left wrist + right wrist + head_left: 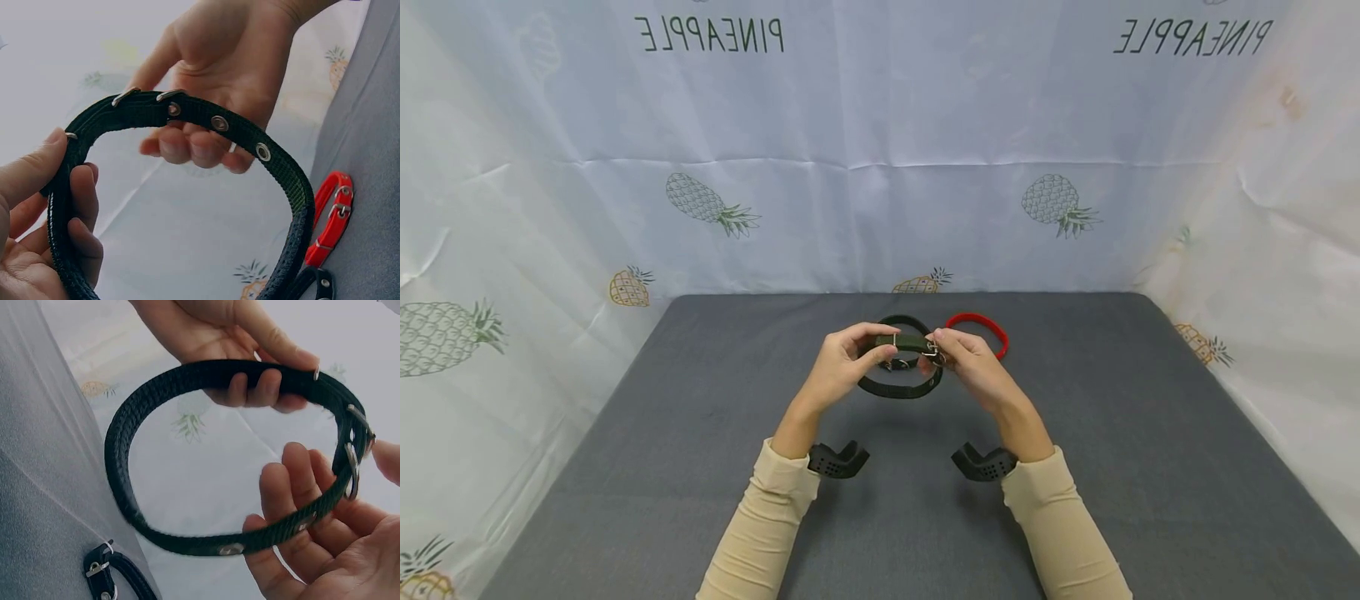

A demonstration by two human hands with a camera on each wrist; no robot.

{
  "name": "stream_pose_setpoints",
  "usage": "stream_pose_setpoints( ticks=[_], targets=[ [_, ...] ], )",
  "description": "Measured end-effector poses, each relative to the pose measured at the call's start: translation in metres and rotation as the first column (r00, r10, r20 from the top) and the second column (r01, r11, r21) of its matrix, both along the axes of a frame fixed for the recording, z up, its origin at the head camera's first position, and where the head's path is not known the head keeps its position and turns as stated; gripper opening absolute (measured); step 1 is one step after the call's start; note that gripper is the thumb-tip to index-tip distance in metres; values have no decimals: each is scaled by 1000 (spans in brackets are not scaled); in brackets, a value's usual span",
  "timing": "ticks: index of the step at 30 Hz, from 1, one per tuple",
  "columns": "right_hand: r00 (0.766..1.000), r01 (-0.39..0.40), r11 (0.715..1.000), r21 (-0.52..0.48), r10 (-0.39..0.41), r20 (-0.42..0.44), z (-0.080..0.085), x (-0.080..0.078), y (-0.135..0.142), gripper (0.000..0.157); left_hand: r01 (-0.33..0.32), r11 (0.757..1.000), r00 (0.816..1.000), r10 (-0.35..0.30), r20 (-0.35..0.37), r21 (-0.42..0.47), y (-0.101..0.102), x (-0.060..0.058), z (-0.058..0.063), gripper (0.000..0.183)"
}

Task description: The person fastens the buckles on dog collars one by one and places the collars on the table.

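Observation:
Both hands hold up a dark green webbing collar (901,391) buckled into a loop. My left hand (835,367) pinches the band beside a thin metal keeper, thumb outside and fingers inside the loop. My right hand (981,371) grips it at the metal buckle (357,419), with the thumb at the buckle and the fingers around the band's inner side. A metal D-ring (353,472) sits next to the buckle. Metal-rimmed eyelets (263,152) run along the strap in the left wrist view.
Behind the held loop, a black collar (904,319) and a red collar (1003,337) lie on the grey cloth-covered table (700,467). A pineapple-printed white curtain (880,225) surrounds the table's back and sides.

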State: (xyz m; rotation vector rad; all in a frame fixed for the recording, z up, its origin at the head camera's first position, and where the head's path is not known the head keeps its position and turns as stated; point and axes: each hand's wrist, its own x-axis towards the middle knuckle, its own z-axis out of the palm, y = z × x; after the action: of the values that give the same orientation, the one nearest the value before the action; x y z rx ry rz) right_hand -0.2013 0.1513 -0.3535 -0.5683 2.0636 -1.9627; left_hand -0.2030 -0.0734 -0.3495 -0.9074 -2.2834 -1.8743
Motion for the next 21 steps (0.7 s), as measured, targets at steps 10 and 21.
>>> stream_pose_setpoints(
  ticks=[10, 21],
  targets=[
    [999, -44, 999, -15, 44, 27, -2, -3, 5, 30, -27, 997, 999, 29, -29, 76, -3, -1, 0, 30],
    [998, -57, 997, -61, 58, 29, -1, -2, 7, 21, -17, 996, 1000, 15, 19, 82, -3, -2, 1, 32]
  ],
)
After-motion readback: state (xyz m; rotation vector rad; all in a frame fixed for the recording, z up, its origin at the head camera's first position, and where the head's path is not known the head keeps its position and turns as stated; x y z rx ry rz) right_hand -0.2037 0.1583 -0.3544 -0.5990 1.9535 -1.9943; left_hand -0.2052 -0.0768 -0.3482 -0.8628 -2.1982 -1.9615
